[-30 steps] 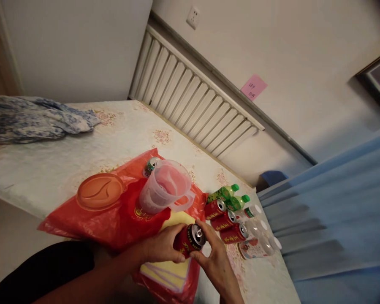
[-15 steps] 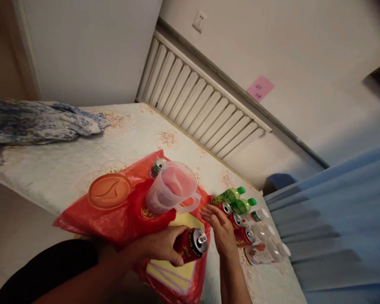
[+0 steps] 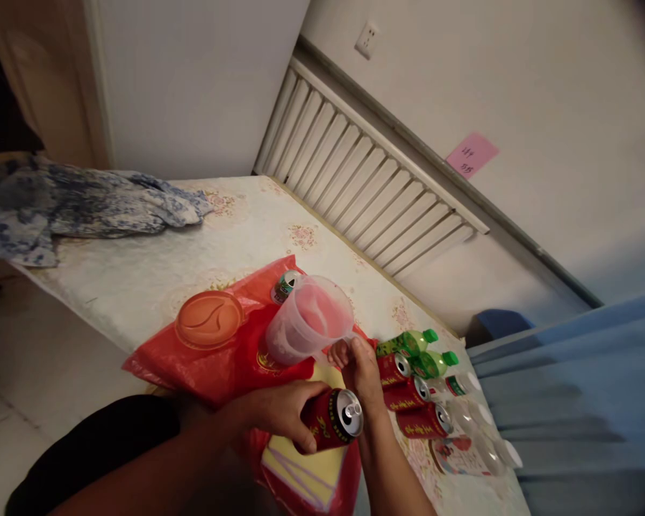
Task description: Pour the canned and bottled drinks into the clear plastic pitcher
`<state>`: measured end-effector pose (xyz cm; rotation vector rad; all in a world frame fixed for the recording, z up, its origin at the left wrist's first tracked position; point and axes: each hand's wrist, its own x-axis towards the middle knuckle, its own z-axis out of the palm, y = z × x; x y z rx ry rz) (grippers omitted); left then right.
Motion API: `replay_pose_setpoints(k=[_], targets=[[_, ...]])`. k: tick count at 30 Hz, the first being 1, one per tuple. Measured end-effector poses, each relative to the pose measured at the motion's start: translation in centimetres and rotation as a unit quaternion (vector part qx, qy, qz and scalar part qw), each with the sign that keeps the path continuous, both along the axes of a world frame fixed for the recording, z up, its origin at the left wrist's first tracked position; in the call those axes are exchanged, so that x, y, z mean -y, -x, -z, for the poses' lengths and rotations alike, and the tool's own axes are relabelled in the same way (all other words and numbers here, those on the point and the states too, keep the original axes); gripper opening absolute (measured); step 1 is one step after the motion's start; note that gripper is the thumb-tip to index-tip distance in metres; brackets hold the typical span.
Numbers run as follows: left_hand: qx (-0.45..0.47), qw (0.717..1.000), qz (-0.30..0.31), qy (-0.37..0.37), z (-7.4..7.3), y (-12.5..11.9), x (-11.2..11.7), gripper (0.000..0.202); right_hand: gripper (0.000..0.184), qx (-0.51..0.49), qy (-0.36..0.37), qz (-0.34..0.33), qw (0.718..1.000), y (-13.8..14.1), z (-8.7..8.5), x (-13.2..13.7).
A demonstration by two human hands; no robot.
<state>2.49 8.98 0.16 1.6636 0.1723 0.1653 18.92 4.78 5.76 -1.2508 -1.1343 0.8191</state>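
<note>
My left hand (image 3: 287, 412) is wrapped round a red drink can (image 3: 325, 423) with an opened top, tilted to the right above a folded yellow cloth (image 3: 301, 466). At the handle of a clear plastic jug (image 3: 306, 322), my right hand (image 3: 360, 369) has its fingers curled round it; they hide most of the handle. The jug stands on a red plastic bag (image 3: 164, 358). An orange lid (image 3: 209, 319) lies left of the jug, and a small green-and-silver can (image 3: 286, 287) is behind it.
Right of my right hand, several red cans (image 3: 422, 421), green bottles (image 3: 433, 363) and clear bottles (image 3: 462, 455) stand close together on the flowered tablecloth (image 3: 258, 215). A bundled blue-and-white cloth (image 3: 118, 204) lies far left. A radiator (image 3: 365, 172) and a blue curtain (image 3: 585, 401) border the table.
My right hand has moved from outstretched beside the jug to curled at its handle. My left hand keeps the can. The view has shifted, so the scene sits farther right.
</note>
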Motion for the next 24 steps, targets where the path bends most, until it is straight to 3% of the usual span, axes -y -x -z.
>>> replay_pose_setpoints(k=[5,10,17,21,24], targets=[[0.014,1.0,0.011,0.011,-0.2,0.3,-0.5,0.075,0.049,-0.065,-0.027,0.044,0.997,0.7,-1.5,-1.7],[0.031,0.999,0.021,0.018,0.0,0.3,-1.1,0.082,0.051,-0.074,-0.069,0.075,0.992,0.2,-5.5,-1.9],[0.064,0.996,-0.013,0.052,-0.5,0.7,-2.2,0.083,0.046,-0.057,-0.118,0.141,0.981,-1.5,-12.0,0.6],[0.1,0.99,-0.031,0.091,-0.7,0.8,-2.8,0.082,0.047,-0.018,-0.107,0.166,0.98,-2.8,-14.3,2.7],[0.098,0.99,-0.092,0.053,-0.8,1.0,-3.3,0.082,0.05,0.015,-0.083,0.177,0.981,-3.9,-15.3,4.5]])
